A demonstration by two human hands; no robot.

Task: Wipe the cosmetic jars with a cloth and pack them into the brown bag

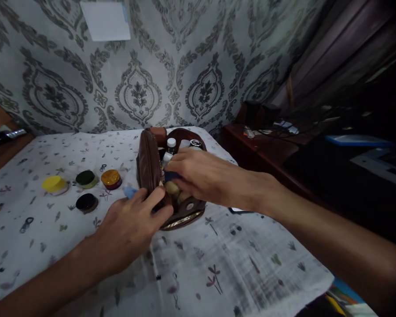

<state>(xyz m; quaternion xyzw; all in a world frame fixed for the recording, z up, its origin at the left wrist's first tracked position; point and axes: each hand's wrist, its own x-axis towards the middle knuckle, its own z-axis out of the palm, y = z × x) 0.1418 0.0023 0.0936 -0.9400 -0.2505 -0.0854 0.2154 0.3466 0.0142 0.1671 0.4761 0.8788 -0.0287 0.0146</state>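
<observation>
A brown zippered bag (pixel 148 163) stands unzipped on the patterned white cloth (pixel 198 264). White-capped bottle (pixel 171 144) and a silver-topped container (pixel 195 143) show inside it. My left hand (pixel 132 224) grips the bag's near left edge, fingers bent over the rim. Reaching in from the right, my right hand (pixel 201 176) has its fingers closed down inside the bag beside a dark blue item (pixel 172 176); what they hold is hidden. Left of the bag are a yellow-lidded jar (pixel 54 185), a dark green-lidded jar (pixel 86 178), an orange-lidded jar (pixel 111 178) and a black-lidded jar (pixel 86 202).
A small blue item (pixel 130 192) lies by my left hand. The edge of a phone-like object (pixel 240 211) shows under my right forearm. A patterned curtain (pixel 138 88) hangs behind, and a dark red surface (pixel 251 149) with cables stands at the right.
</observation>
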